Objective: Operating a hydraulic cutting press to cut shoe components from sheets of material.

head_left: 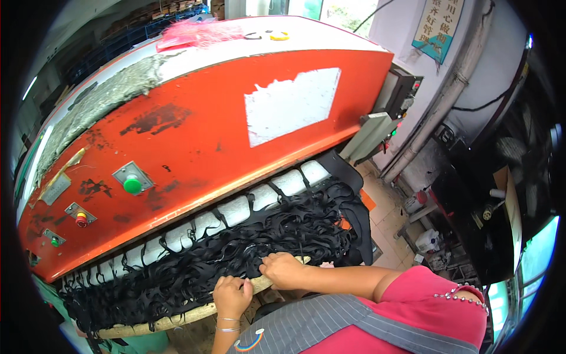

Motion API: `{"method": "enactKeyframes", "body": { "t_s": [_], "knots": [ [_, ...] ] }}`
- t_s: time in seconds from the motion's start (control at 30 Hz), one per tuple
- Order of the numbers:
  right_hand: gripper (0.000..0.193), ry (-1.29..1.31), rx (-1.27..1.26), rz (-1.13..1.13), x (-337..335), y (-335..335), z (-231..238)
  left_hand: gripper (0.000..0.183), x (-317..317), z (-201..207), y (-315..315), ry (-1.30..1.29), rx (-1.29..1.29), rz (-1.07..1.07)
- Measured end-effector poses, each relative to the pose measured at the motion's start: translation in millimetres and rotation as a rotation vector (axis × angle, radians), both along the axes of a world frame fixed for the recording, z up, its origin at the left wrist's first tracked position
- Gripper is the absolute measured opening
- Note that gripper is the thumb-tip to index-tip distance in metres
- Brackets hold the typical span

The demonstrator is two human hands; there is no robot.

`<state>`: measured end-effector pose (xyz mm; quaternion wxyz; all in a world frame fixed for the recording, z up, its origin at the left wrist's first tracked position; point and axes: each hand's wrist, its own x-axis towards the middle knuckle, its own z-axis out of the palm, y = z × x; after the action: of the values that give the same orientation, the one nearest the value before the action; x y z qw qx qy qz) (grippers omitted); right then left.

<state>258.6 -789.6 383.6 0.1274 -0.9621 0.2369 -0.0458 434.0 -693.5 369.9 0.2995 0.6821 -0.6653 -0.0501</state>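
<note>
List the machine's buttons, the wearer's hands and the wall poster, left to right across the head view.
Small green button, red button, large green button, left hand, right hand, wall poster.

Head-worn fisheye, looking down from above, near the fingers (269, 265)

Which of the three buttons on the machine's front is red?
The middle button, red with some yellow; the upper-right button and the lower-left button are green.
</note>
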Motion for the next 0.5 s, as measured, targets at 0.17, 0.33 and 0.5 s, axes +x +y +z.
{"method": "enactKeyframes", "body": {
  "t_s": [0.17, 0.33, 0.5],
  "knots": [
    [0.034, -0.016, 0.124, 0.165, -30, 29, -22, 0.018, -22, -15, 42, 0.028, 0.042, 0.066],
    [0.037, -0.286, 0.574, 0.252, -95, -45, 37, 0.02, -55, 7, 87, 0.05, 0.254, 0.136],
    [0.073, -0.036, -0.068, -0.184, -151, -159, 16, 0.029, -89, 11, 123, -0.025, 0.274, 0.203]
  ]
}}
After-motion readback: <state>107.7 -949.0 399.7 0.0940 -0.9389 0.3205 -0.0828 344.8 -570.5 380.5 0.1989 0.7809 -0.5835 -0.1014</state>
